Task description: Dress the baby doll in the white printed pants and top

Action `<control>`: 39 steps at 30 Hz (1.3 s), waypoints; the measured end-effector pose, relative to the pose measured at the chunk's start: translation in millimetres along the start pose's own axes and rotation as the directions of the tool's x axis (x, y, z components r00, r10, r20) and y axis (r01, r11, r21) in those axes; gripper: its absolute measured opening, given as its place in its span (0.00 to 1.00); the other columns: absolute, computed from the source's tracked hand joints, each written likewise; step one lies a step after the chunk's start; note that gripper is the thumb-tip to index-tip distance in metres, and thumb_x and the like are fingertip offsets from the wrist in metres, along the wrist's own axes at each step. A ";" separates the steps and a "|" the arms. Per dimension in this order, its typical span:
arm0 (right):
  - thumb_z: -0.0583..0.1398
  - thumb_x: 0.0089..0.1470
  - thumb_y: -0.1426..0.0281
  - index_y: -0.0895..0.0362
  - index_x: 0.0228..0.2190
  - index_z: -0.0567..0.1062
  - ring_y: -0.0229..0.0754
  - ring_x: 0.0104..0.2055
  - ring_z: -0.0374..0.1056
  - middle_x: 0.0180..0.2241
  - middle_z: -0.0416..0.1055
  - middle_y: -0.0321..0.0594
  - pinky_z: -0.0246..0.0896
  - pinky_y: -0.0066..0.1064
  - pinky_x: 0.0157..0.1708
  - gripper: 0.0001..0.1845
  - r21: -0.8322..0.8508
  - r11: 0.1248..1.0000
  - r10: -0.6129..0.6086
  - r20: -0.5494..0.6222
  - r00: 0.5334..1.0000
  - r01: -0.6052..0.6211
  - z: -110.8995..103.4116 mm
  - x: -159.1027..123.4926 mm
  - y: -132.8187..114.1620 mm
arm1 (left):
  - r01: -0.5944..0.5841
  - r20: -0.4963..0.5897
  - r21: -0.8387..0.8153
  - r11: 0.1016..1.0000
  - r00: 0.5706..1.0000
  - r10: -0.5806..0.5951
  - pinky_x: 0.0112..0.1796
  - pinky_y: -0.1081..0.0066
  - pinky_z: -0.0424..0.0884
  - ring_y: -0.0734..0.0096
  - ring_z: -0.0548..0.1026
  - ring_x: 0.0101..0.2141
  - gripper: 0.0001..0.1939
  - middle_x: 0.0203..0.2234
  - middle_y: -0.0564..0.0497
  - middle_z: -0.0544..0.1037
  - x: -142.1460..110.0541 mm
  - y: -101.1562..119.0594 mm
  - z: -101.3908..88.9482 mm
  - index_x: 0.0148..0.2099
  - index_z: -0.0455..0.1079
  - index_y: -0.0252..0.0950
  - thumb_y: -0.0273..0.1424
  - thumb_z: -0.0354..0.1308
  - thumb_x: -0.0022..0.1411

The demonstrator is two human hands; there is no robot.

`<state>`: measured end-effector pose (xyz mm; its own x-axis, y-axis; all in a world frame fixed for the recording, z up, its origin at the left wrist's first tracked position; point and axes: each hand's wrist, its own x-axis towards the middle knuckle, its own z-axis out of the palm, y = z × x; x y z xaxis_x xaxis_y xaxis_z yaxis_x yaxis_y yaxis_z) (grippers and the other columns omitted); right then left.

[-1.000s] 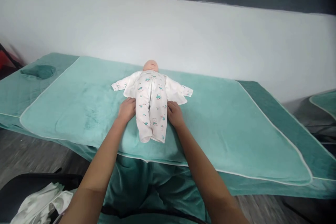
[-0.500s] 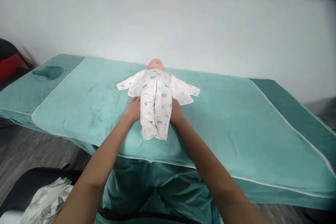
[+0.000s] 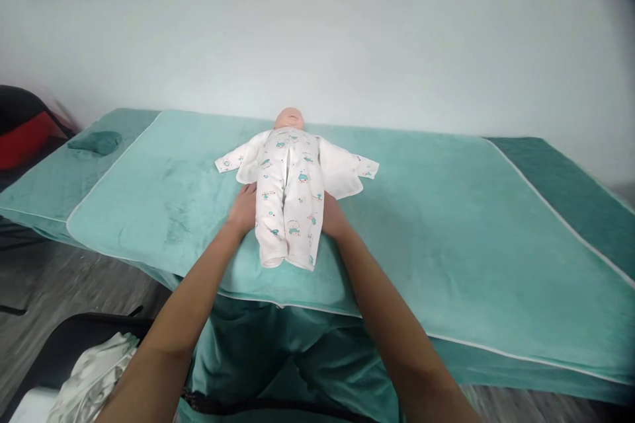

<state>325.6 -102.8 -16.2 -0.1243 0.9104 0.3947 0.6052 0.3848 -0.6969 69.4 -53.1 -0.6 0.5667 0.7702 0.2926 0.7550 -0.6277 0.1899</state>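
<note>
A baby doll (image 3: 290, 119) lies on its back on the green bed, its bald head towards the wall. It has on a white printed baby shirt (image 3: 342, 168), sleeves spread to both sides and front flaps open. White baby trousers (image 3: 288, 208) with small teal prints lie over its body, their hems towards me. At the left edge of the trousers, my left hand (image 3: 244, 208) is closed, its fingertips tucked under the cloth. My right hand (image 3: 335, 215) grips the opposite edge, with most of its fingers covered by the fabric.
The bed (image 3: 446, 244) is covered with green plush and runs along a white wall (image 3: 317, 53). A face hole (image 3: 95, 143) is at its left end. Black chairs stand at the left, one with a red item (image 3: 30, 142); pale crumpled cloth (image 3: 94, 377) lies on the near one.
The trousers look slightly wider between my hands. My left hand has shifted a little to the left with its edge of them. The view has tilted slightly.
</note>
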 end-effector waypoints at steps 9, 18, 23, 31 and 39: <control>0.60 0.52 0.72 0.53 0.39 0.83 0.56 0.50 0.75 0.43 0.81 0.41 0.69 0.45 0.52 0.14 0.217 0.976 -0.028 0.092 0.995 0.007 -9.5 -6.8 -6.6 | 0.092 -0.061 -0.023 0.996 0.994 -0.093 0.60 0.57 0.66 0.54 0.71 0.59 0.21 0.56 0.39 0.77 0.8 -7.8 7.8 0.61 0.73 0.37 0.27 0.48 0.71; 0.60 0.57 0.68 0.51 0.41 0.82 0.53 0.53 0.74 0.47 0.80 0.43 0.68 0.47 0.55 0.13 0.163 0.985 -0.060 0.009 0.998 0.058 1.2 -5.3 -1.0 | 0.173 -0.037 0.031 0.984 0.984 -0.172 0.57 0.54 0.65 0.50 0.69 0.58 0.21 0.53 0.39 0.77 9.4 -2.6 1.4 0.60 0.72 0.40 0.26 0.50 0.69; 0.58 0.60 0.65 0.51 0.47 0.78 0.51 0.54 0.72 0.50 0.78 0.44 0.68 0.46 0.56 0.15 0.169 0.984 -0.037 -0.086 0.996 0.051 1.8 -4.1 -2.6 | 0.192 -0.123 0.048 0.980 0.975 -0.185 0.52 0.53 0.66 0.49 0.71 0.55 0.14 0.51 0.39 0.78 -3.3 -2.8 -1.8 0.51 0.75 0.38 0.28 0.50 0.69; 0.56 0.59 0.71 0.53 0.37 0.79 0.51 0.46 0.71 0.41 0.78 0.46 0.68 0.45 0.48 0.11 -0.041 0.992 -0.117 0.032 0.993 0.119 1.2 -18.0 -8.7 | 0.408 -0.314 -0.171 0.897 0.840 -0.443 0.54 0.54 0.68 0.51 0.72 0.53 0.09 0.49 0.44 0.79 -17.6 -16.3 3.7 0.38 0.76 0.39 0.26 0.54 0.63; 0.59 0.59 0.58 0.55 0.42 0.77 0.53 0.48 0.69 0.44 0.76 0.50 0.65 0.49 0.52 0.16 -0.147 0.918 0.261 -0.474 0.841 -0.367 -33.0 -28.3 32.4 | 0.591 -0.432 -0.222 0.775 0.653 -0.622 0.59 0.47 0.65 0.43 0.68 0.61 0.20 0.57 0.35 0.74 -4.0 -26.1 17.6 0.58 0.70 0.35 0.39 0.52 0.70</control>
<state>374.7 -121.1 -30.2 0.4256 0.7940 0.4340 0.7172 -0.0036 -0.6969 53.3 -37.9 -23.3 -0.2417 0.8446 0.4777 0.8473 -0.0562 0.5282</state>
